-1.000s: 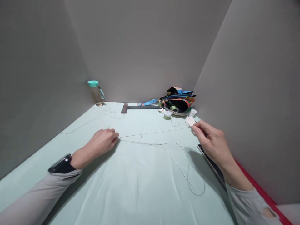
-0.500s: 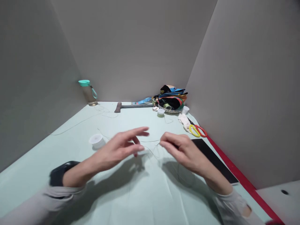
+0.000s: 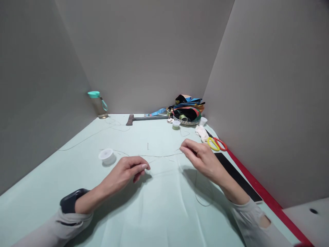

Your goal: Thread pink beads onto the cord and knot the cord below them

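First, the white spool [image 3: 107,156] stands at ten o'clock of the left hand [image 3: 128,169], whose thumb and forefinger meet, apparently gripping thread [image 3: 164,156]. A slim pin [image 3: 147,146] lies at one o'clock, presumably within reach. Thread also crosses the bench [image 3: 159,212]. The right hand [image 3: 200,157], at three o'clock, pinches thread, likely for control.

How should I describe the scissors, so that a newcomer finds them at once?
On the pale green tabletop, go to the right edge, just beyond the right hand. The scissors lie there beside a crumpled white piece; only they have one yellow and one red handle loop.
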Available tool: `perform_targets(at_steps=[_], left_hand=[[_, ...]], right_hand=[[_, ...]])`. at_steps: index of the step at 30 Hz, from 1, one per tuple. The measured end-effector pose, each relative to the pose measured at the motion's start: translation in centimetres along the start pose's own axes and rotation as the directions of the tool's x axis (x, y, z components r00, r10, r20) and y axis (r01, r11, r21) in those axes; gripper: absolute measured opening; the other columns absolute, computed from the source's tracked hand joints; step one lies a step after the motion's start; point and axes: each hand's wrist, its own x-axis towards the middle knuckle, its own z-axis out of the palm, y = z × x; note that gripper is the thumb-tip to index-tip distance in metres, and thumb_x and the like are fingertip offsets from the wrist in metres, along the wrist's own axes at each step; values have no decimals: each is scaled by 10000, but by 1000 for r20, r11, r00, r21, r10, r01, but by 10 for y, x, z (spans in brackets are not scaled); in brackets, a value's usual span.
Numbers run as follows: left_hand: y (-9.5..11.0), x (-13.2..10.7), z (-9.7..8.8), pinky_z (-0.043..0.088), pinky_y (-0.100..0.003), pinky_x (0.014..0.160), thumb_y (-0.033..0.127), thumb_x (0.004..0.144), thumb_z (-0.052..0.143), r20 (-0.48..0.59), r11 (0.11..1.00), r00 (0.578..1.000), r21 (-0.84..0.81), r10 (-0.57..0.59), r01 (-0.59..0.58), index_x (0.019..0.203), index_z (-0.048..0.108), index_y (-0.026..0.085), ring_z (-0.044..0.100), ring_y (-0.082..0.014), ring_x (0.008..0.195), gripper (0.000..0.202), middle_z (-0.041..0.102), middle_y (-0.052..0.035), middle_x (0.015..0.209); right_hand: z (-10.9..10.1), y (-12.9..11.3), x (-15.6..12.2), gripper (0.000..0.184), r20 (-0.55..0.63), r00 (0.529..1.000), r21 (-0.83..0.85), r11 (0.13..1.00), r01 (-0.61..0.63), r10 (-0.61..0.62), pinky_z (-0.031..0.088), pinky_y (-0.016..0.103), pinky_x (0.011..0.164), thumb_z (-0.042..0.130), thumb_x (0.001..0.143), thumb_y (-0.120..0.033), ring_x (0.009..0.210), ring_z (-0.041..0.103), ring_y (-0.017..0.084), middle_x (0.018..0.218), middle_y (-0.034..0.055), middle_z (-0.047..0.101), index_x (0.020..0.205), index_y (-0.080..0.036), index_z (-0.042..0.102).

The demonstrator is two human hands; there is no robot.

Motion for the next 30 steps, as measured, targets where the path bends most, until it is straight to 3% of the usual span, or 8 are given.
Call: perform_targets(at_steps=[7,14,19,25,27,30], left_hand=[[-30,-3,-34,374,-277,557,465,904,513,-83,971,996,240,37,-16,772,695,187,511,-165,534,358,574,10,544],[-38,-6,-31,400,-324,684,358,922,459,-48,889,986,442,157,-120,738,645,199,576,-203,692,306,682,-54,755],[-46,-11,-32,356,-337,670,279,945,372,-27,848,987,515,158,-122,699,527,205,518,-202,677,300,600,-53,731],[-49,-12,-26,302,-329,626,150,915,329,-12,825,987,551,160,-127,668,322,229,423,-172,621,259,487,-17,695],[-49,-12,-24,291,-330,619,102,883,338,-8,820,987,558,163,-130,669,277,235,408,-170,616,260,464,-13,693],[-50,-12,-23,285,-328,612,51,844,354,0,818,986,558,168,-139,668,249,239,398,-164,611,278,452,-9,696]], right_hand=[[7,25,6,253,-29,997,-155,985,-76,73,296,245,578,421,947,-325,543,403,113,595,-33,439,729,-204,465],[14,46,8,252,-19,992,-309,943,-124,124,285,263,561,391,923,-325,512,411,132,559,-18,458,701,-215,435],[19,58,8,224,-25,986,-437,885,-158,164,291,268,574,396,920,-280,527,459,147,560,-6,470,712,-214,444],[23,62,5,240,-27,981,-609,776,-167,190,231,285,544,411,936,-206,497,415,151,567,16,524,715,-201,506],[25,59,5,243,-4,986,-658,742,-127,164,277,298,582,438,954,-221,593,516,189,662,62,633,757,-190,576],[31,50,9,233,1,995,-712,699,-67,96,387,420,802,441,977,-202,971,617,318,1120,165,726,1006,-161,669]])
